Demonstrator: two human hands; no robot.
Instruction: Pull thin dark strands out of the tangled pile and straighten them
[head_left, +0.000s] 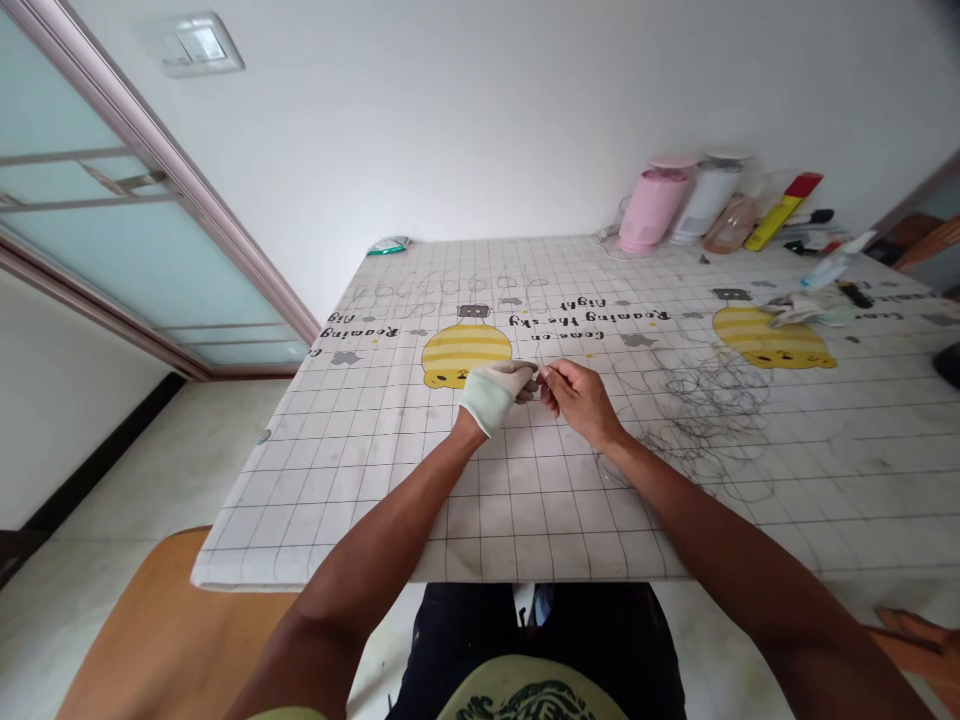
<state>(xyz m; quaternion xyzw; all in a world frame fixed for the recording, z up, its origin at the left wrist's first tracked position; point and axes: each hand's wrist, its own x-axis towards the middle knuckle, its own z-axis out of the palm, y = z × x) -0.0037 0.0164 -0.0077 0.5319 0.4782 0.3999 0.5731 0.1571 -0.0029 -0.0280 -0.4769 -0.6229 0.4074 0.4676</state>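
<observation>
My left hand wears a pale work glove and is closed in a pinch over the middle of the table. Bare, my right hand meets it fingertip to fingertip, thumb and forefinger pressed together. Whatever sits between the fingers is too small to make out. To the right of my hands, a loose tangle of thin dark wire-like loops lies on the checked tablecloth, some of it beside my right forearm. A line of faint rings spreads across the cloth beyond my left hand.
At the back right stand a pink cylinder-shaped device, a white one, a clear bottle and a yellow-and-red box. A crumpled glove and a spray bottle lie nearer. A green packet rests at the back left.
</observation>
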